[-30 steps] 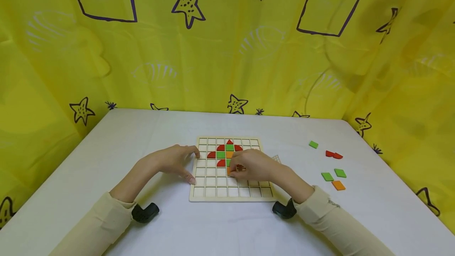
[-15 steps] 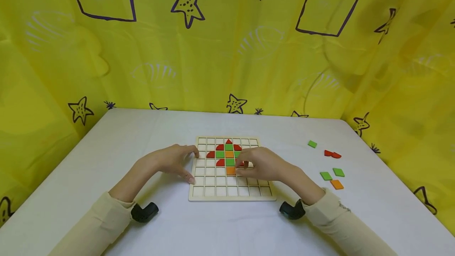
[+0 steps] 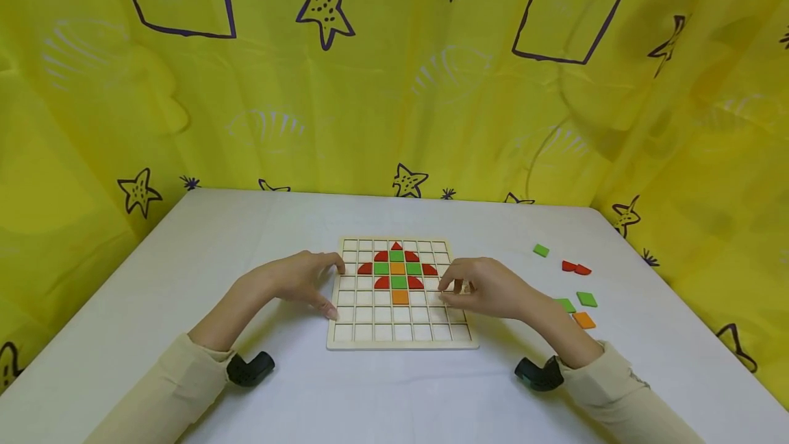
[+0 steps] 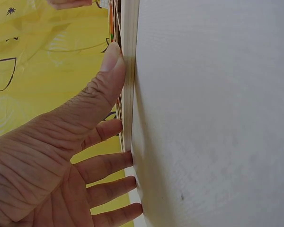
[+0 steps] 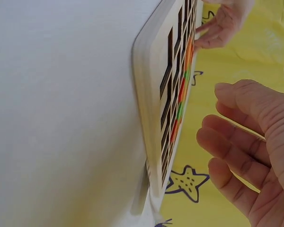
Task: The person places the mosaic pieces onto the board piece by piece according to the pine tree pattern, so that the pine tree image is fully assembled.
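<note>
A pale wooden grid board point(image 3: 370, 332) lies flat on the white table. Set in its cells are a red triangle point(image 3: 396, 246), red rounded tiles point(image 3: 366, 268), green square tiles point(image 3: 399, 282) and orange square tiles point(image 3: 401, 297), forming one symmetric pattern. My left hand point(image 3: 302, 279) touches the board's left edge with thumb and fingers spread; the left wrist view shows the thumb point(image 4: 112, 61) against the rim. Over the board's right side hovers my right hand point(image 3: 483, 286), its fingers loosely bent and nothing visible between them.
Right of the board lie loose tiles: a green square point(image 3: 541, 251), two red pieces point(image 3: 576, 267), two more green squares point(image 3: 587, 299) and an orange square point(image 3: 584, 321). A thin flat piece point(image 5: 141, 194) sits beside the board's far edge. A yellow curtain point(image 3: 370, 101) hangs behind the table.
My right hand has drawn back to the right from the middle of the board, uncovering the orange tile and the red and green tiles near it. The left hand stays put.
</note>
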`<move>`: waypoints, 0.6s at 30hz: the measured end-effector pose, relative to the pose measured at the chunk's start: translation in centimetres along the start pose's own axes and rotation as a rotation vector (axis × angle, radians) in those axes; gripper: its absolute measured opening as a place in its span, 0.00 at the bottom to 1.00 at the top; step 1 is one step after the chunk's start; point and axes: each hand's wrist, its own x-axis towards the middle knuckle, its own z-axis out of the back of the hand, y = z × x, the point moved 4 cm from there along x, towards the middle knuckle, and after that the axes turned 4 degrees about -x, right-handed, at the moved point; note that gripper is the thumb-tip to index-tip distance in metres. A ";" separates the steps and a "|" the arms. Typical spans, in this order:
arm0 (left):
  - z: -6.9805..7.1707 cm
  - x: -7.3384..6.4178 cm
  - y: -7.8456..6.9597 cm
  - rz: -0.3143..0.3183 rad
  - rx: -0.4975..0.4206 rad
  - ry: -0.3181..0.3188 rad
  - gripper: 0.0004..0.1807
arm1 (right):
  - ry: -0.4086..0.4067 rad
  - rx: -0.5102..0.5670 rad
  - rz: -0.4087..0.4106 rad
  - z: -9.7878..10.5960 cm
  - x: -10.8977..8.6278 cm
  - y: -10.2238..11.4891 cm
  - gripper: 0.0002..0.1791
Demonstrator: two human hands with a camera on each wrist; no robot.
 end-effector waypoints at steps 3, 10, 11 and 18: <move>0.0 0.0 0.0 -0.003 0.004 0.000 0.38 | -0.008 0.007 -0.025 0.2 -0.8 -0.5 0.03; -0.1 0.0 0.0 -0.001 -0.003 -0.001 0.39 | -0.042 0.002 -0.066 0.9 -2.7 -1.6 0.05; -0.1 0.0 0.0 0.001 -0.003 0.000 0.39 | -0.050 0.004 -0.067 1.1 -3.0 -1.8 0.05; 0.0 -0.1 0.0 0.006 0.000 0.002 0.39 | -0.137 -0.033 -0.061 2.3 -5.1 -2.9 0.09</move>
